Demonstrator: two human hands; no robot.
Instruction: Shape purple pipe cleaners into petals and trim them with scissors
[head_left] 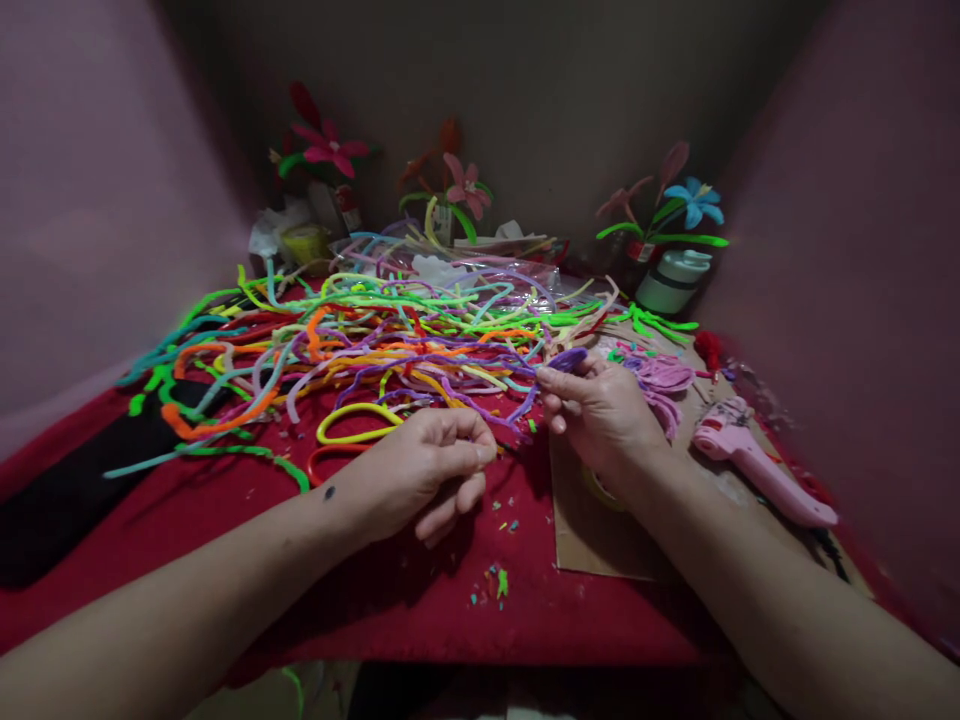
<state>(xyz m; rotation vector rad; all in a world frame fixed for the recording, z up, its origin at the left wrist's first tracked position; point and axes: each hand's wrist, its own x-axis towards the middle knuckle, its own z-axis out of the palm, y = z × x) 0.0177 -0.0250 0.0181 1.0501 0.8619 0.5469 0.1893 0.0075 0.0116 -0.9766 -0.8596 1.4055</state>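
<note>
My right hand (pixel 604 415) pinches a folded purple pipe cleaner piece (pixel 564 361) between thumb and fingertips, over the right side of the red-covered table. Lower and to the left, my left hand (pixel 442 470) is closed, thumb against the forefinger. What sits in that pinch, if anything, is too small to make out. Scissors with yellow and red handle loops (pixel 356 420) lie beside my left wrist, partly hidden behind it. Just beyond both hands spreads a tangled heap of coloured pipe cleaners (pixel 420 345).
A pink glue gun (pixel 765 465) rests at the right on a cardboard sheet (pixel 600 545), near bundled pink-purple pipe cleaners (pixel 664 375). Pipe cleaner flowers (pixel 330 150) and a pale lidded container (pixel 673 280) stand at the back. Colourful scraps (pixel 501 582) dot the red cloth (pixel 420 610).
</note>
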